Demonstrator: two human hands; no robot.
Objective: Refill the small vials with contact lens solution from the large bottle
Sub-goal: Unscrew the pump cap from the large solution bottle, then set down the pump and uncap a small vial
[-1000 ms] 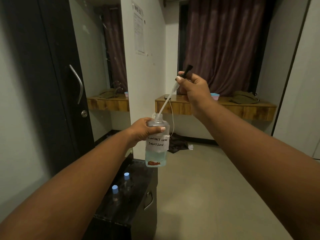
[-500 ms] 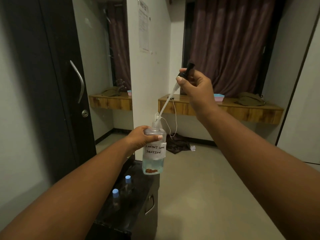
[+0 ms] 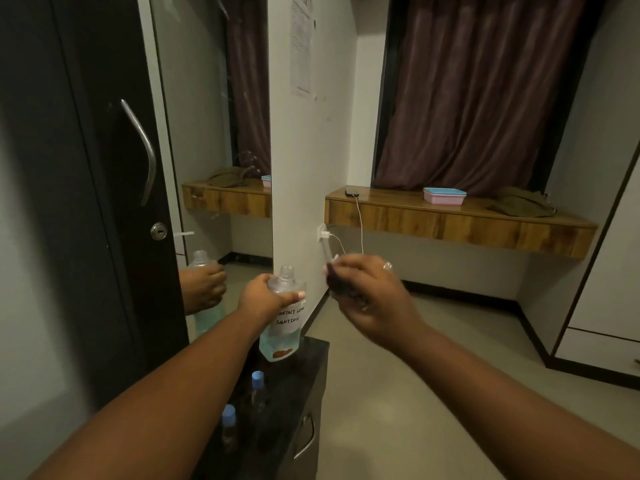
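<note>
Left hand (image 3: 266,296) wrapped round shoulder of large bottle (image 3: 282,322), held upright in the air; neck open, bluish liquid in lower part, handwritten label reading "CONTACT LENS SOLUTION" just below the grip. Right hand (image 3: 372,299) curled round dropper (image 3: 329,268), blurred; clear tube sticking up out of the grip, dark bulb inside the fingers. Dropper just right of bottle neck, apart from it, tip outside the bottle. Below left-hand grip: two small vials (image 3: 258,388) with blue caps upright on dark cabinet (image 3: 304,393). Beyond right hand: wooden shelf (image 3: 450,221) with pink-and-blue box (image 3: 444,195).
</note>
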